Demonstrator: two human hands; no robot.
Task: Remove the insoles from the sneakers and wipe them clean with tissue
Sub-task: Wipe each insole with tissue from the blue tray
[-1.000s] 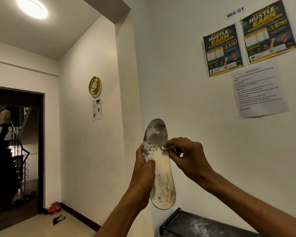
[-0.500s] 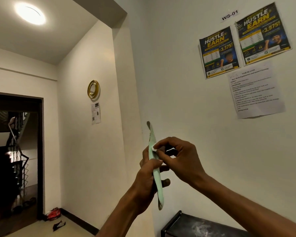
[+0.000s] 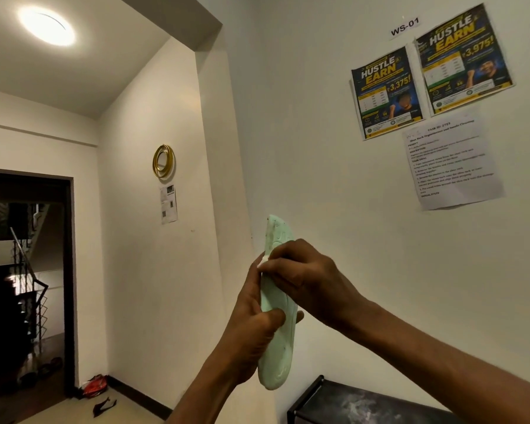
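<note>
Insole (image 3: 277, 356): held up in the air in front of the white wall (image 3: 318, 179), roughly upright with the toe end up and the heel end down. The pale green face is turned toward the camera, with dark specks near the toe.
Left hand (image 3: 251, 325): grasping the insole at its middle. The thumb lies across the green face, the other fingers wrap behind, and one fingertip shows past the right edge.
Right hand (image 3: 309, 280): fingers curled over the upper half of the insole, just above the left thumb, pinching a tissue against it.
Tissue (image 3: 263, 262): only a small white scrap shows, at the insole's left edge under the right fingertips. The rest is hidden by the fingers.
Insole vs fingers: the toe tip stands clear above the right hand, the middle sits between the two grips, and the heel hangs free below the left hand.
Below: a black shelf (image 3: 364, 405) against the wall, under the right forearm and apart from the insole.
Wall: two dark posters (image 3: 386, 93) side by side, a "WS-01" label (image 3: 405, 26) above them and a printed task sheet (image 3: 453, 163) beneath.
Side wall: a gold ring ornament (image 3: 163, 161) over a small paper notice.
Far left: a dark doorway (image 3: 25, 270) with a stair railing inside it, and a red item (image 3: 94, 390) on the floor beside the frame.
</note>
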